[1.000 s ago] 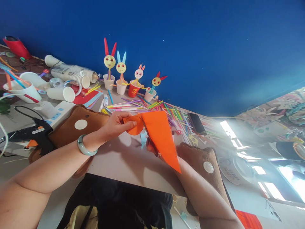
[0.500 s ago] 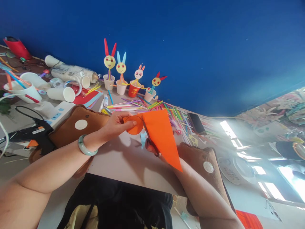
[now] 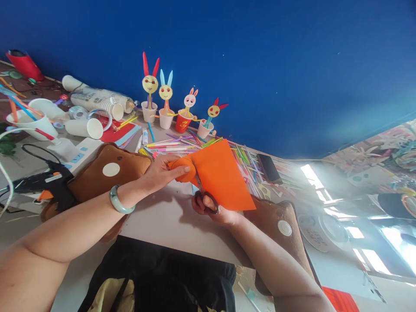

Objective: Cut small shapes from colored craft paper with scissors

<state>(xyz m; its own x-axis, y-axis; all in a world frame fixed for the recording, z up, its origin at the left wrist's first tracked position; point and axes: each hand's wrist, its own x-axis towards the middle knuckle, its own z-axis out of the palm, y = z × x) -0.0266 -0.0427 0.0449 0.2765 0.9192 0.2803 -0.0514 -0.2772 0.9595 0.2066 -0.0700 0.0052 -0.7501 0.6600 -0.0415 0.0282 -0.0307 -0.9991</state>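
Pinching the orange paper by its rounded part, under the thumb of the left hand, held scissors in the right hand, with fingers curled around the dark handles and the blades at the cut between the rounded part and the wider part. Had the paper raised above the table, in front of scattered colored sticks. Wore a pale green bangle on the left wrist. Faced four rabbit-eared figures in cups, standing near a blue wall.
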